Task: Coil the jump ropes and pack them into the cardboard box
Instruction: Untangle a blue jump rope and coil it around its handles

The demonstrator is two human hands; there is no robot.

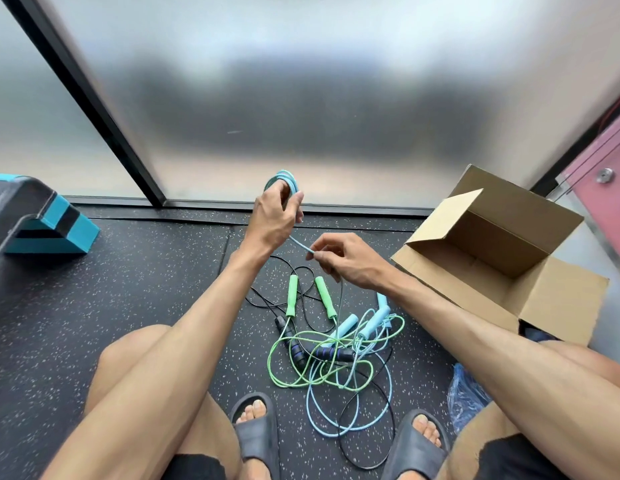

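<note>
- The left hand [275,216] curls its fingers round the blue coil [283,179], held up high.
- The right hand [346,263] pinches the loose rope [301,245].
- This is the coiling step; next, I think, one more loop needs winding on.
- The cardboard box [558,303] sits open, near the right arm.

On the speckled floor [146,289] lie tangled jump ropes [333,353], a cardboard box [561,299] and a step [42,220].
</note>
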